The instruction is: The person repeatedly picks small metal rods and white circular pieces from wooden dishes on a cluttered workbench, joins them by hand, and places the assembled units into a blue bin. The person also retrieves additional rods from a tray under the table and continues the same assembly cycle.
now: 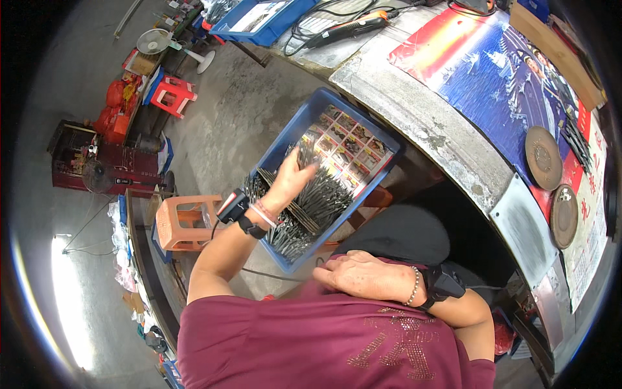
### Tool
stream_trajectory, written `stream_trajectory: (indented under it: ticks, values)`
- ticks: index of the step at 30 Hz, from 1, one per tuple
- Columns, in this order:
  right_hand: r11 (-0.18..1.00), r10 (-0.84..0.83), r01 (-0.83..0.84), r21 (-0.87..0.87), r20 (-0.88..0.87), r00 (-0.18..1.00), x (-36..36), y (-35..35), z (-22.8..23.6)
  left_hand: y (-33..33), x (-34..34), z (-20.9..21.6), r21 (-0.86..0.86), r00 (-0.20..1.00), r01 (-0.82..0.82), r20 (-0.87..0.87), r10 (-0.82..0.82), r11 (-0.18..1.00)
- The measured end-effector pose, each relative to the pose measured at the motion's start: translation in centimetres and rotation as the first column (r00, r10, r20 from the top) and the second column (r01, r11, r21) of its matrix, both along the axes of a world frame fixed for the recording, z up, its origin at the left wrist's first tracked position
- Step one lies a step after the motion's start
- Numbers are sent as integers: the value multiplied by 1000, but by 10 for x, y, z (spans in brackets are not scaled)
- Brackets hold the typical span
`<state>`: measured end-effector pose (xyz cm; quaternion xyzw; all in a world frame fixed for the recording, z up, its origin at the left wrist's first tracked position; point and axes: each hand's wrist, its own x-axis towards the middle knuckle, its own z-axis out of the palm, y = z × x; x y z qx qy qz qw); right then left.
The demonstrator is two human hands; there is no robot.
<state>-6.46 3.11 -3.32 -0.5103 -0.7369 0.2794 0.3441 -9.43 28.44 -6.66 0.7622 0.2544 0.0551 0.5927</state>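
A blue plastic crate (283, 259) stands below the bench edge, heaped with thin dark metal pieces (330, 201) lying in bundles. Over the heap, my left hand (291, 178) reaches in from the left, its fingers closed around a bunch of these pieces. Printed picture sheets (350, 146) line the bare far part of the crate. My right hand (363, 272) is held close to my shirt front, above my dark trousers. Its fingers are curled together, their tips partly smeared; whatever they may hold is hidden.
On the right, a worn workbench (395, 97) carries two round brown dishes (543, 157), a grey metal plate (525, 227) and a black-and-orange power tool (346, 29) with a cable. An orange stool (181, 223) and a red stool (173, 96) stand left, near a white fan (153, 41).
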Motion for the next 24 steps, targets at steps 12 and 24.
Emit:
stream_trajectory:
  ticks: [12, 24]
  values:
    - [956, 78, -87, -279, -44, 996, 1, 16, -9, -11, -47, -64, 510, 947, 254, -303, -105, 822]
    - [978, 19, -46, -204, -132, 991, 2, 16, -20, -2, -54, -42, 575, 927, 338, -339, -159, 746]
